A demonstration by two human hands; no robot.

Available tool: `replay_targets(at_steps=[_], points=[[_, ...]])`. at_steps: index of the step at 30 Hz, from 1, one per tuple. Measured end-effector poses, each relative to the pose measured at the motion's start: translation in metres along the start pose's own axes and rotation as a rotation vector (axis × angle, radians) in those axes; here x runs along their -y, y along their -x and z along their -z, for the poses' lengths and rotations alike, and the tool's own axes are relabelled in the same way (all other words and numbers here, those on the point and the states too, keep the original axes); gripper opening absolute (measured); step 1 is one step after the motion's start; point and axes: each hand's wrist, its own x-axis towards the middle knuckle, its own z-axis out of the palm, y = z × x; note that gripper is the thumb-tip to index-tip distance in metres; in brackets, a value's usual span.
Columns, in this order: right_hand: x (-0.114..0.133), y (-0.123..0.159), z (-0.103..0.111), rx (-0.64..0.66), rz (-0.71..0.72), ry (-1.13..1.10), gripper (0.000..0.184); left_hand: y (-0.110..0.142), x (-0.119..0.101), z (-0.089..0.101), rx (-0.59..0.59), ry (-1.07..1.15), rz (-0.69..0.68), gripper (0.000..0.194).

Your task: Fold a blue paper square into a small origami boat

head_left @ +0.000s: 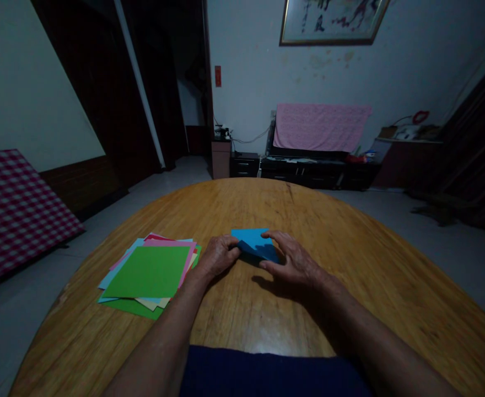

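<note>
A folded sheet of blue paper (254,238) lies on the wooden table in front of me, its near side standing a little off the surface. My left hand (218,256) is closed at the paper's left edge, thumb and fingers pinching the corner. Around the right side curves my right hand (289,257), thumb and index finger spread apart. Its fingertips are at the paper's upper and near edges; whether they press on it I cannot tell. To the left of my left hand is a loose stack of coloured paper (147,271), a green sheet on top.
The round wooden table (242,204) has its curved far edge ahead of me. Beyond it stand a low black cabinet (308,173) and a screen under a pink cloth (321,127). A red checked cloth (15,209) covers something at the left.
</note>
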Motion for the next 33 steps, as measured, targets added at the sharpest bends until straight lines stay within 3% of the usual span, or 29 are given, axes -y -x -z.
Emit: replay_targets(at_steps=[2, 7, 10, 14, 20, 21, 23, 26, 33], points=[[-0.008, 0.003, -0.003, 0.078, -0.05, -0.025, 0.055, 0.002, 0.007, 0.002, -0.02, 0.067, 0.001, 0.023], [-0.013, 0.005, -0.011, 0.145, -0.023, -0.044, 0.022, 0.004, 0.014, 0.001, 0.011, 0.22, -0.106, 0.021], [-0.012, 0.005, -0.008, 0.174, -0.102, -0.059, 0.012, 0.006, 0.011, 0.002, 0.076, 0.204, -0.05, 0.02], [-0.013, 0.006, -0.004, 0.171, -0.174, -0.135, 0.015, 0.006, 0.007, 0.004, 0.154, 0.149, 0.092, 0.022], [-0.022, 0.004, -0.015, 0.031, -0.244, -0.039, 0.012, -0.003, 0.008, -0.004, 0.112, 0.26, 0.14, 0.017], [-0.024, 0.004, -0.018, -0.01, -0.252, 0.007, 0.017, -0.004, 0.007, -0.005, 0.096, 0.265, 0.16, 0.023], [-0.028, 0.003, -0.023, -0.076, -0.26, 0.09, 0.034, -0.006, 0.006, -0.005, 0.052, 0.231, 0.191, 0.052], [-0.031, 0.002, -0.028, -0.079, -0.27, 0.166, 0.048, -0.007, 0.003, -0.003, 0.021, 0.123, 0.188, 0.083], [-0.023, 0.001, -0.03, -0.019, -0.336, 0.267, 0.047, -0.008, -0.001, -0.003, 0.046, -0.055, 0.129, 0.06]])
